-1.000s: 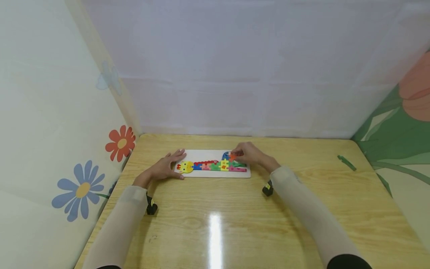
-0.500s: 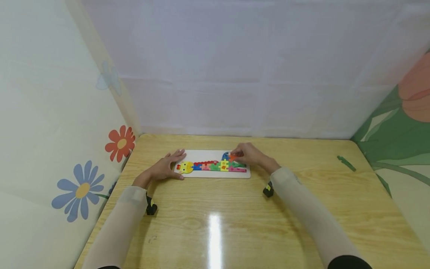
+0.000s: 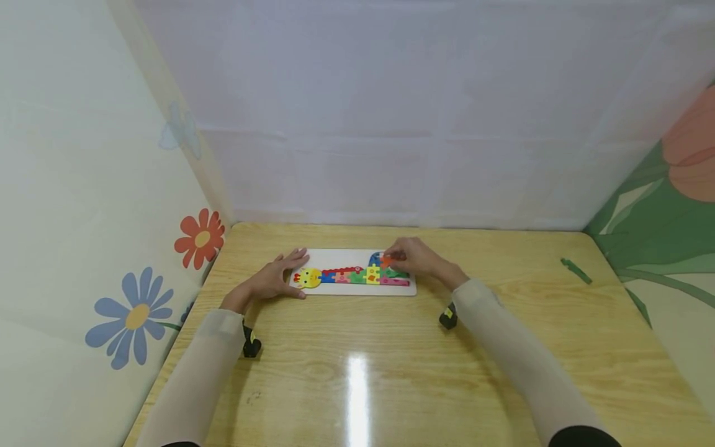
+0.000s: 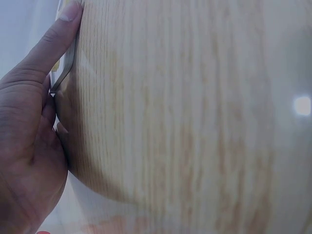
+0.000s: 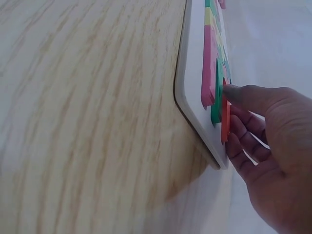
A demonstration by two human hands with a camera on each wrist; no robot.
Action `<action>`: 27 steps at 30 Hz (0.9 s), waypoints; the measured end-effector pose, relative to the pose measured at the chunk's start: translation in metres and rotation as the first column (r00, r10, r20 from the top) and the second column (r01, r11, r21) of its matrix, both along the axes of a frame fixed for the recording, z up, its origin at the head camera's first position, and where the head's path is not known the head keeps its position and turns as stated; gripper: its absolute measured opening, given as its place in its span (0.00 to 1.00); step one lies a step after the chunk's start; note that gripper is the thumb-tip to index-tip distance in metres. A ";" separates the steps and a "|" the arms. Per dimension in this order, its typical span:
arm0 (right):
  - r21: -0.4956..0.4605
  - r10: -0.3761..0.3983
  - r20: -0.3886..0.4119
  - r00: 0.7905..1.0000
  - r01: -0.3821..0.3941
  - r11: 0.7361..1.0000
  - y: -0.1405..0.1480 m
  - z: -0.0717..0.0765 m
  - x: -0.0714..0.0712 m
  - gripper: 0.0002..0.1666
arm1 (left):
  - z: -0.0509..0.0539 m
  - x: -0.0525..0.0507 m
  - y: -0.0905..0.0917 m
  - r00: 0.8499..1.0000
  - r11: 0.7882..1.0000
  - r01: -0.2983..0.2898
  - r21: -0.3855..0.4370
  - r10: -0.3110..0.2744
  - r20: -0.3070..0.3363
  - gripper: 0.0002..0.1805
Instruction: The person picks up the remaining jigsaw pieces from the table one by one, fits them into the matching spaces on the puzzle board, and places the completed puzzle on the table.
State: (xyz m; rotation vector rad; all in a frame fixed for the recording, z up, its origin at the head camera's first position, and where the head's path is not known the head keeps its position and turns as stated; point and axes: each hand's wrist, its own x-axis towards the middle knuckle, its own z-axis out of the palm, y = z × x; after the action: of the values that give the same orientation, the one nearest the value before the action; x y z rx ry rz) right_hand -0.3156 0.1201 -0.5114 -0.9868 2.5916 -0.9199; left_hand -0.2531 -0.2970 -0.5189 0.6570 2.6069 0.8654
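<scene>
A giraffe jigsaw board (image 3: 341, 256) lies on the wooden table, its yellow head piece (image 3: 308, 277) towards the left. Around that end spreads my left hand (image 3: 270, 279), thumb along the near edge and fingers at the far one, holding the board. At the opposite end my right hand (image 3: 420, 257) pinches an orange-red puzzle piece (image 5: 225, 117) between thumb and fingers. This piece is at the board, beside a green piece (image 5: 216, 92) and a pink piece (image 5: 208, 63). Whether it sits flat in its place is hidden by the fingers.
A loose long green piece (image 3: 576, 271) lies far to the right on the wooden table (image 3: 313, 385). White cloth (image 3: 402, 124) stands behind the table's back edge, and flower-printed panels flank it. A black wrist camera (image 3: 448, 316) hangs under the right wrist.
The right wrist and forearm have shifted very slightly to the right, while its fingers stay on the orange-red piece. Left hand, board and loose green piece have not moved.
</scene>
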 end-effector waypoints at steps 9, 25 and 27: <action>-0.026 -0.056 0.045 0.997 0.057 0.998 0.012 0.005 0.004 0.25 | -0.001 -0.002 -0.001 1.000 1.000 -0.008 -0.008 0.008 0.006 0.58; -0.025 -0.078 -0.011 0.997 0.078 0.997 0.038 0.008 0.008 0.25 | -0.003 -0.002 -0.002 1.000 1.000 -0.001 0.014 0.001 0.010 0.59; -0.023 -0.080 -0.015 0.997 0.080 0.997 0.041 0.008 0.010 0.25 | -0.003 -0.001 -0.002 1.000 1.000 0.002 0.016 -0.002 0.006 0.59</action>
State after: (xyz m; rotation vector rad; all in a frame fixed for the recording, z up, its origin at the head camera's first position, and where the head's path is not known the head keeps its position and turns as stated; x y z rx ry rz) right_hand -0.3059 0.1607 -0.5029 -0.9054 2.6575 -0.9656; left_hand -0.2541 -0.2988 -0.5219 0.6603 2.5957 0.8872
